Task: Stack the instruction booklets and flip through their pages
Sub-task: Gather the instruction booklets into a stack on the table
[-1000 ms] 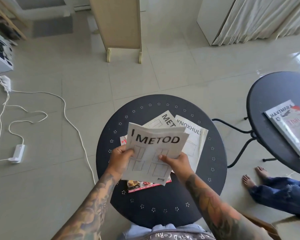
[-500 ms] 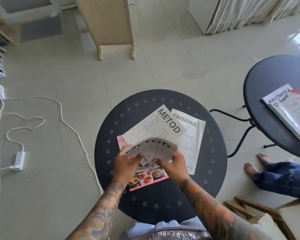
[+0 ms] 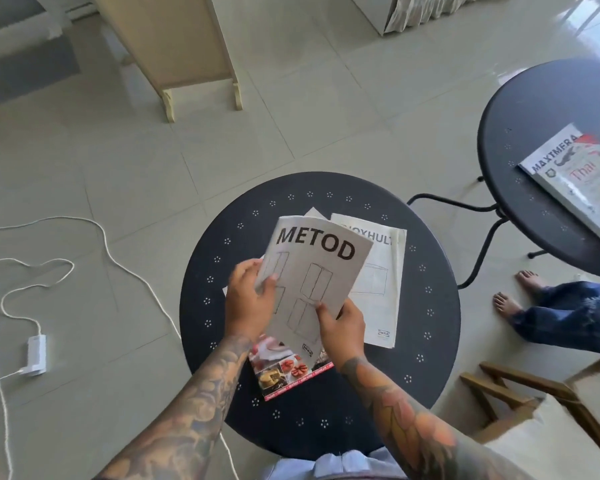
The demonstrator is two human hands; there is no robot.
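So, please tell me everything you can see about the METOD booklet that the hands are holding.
The METOD booklet is thin grey-white paper with a bold black title and line drawings of cabinets on its cover. It is closed, slightly curved, and held tilted above the round black table. The left hand grips its left edge; the right hand pinches its lower right edge. A small logo sits near its bottom corner.

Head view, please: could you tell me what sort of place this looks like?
Probably a room in a home: a tiled floor, curtains, and two small round tables holding booklets.
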